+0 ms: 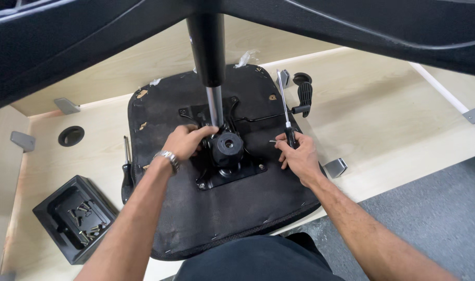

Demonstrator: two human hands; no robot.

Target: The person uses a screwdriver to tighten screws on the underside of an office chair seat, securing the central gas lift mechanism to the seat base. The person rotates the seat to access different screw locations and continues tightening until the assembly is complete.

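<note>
An upturned chair seat (216,208) is lying on a pale wooden board (393,125), its near edge overhanging. At the seat's centre, the left hand (183,143) is clamping the black tilt mechanism (227,151). The right hand (300,156), right of the mechanism, is gripping one screwdriver (287,112); a second screwdriver (126,174) is lying left of the seat. Further left, one black tray (73,218) is holding several screws (86,224)

a pale wooden panel (393,119) carries everything. on it lie an upturned black chair seat (206,218), a black tray of screws (73,218), a black-handled screwdriver (126,171) and grey metal brackets (335,167).
</note>
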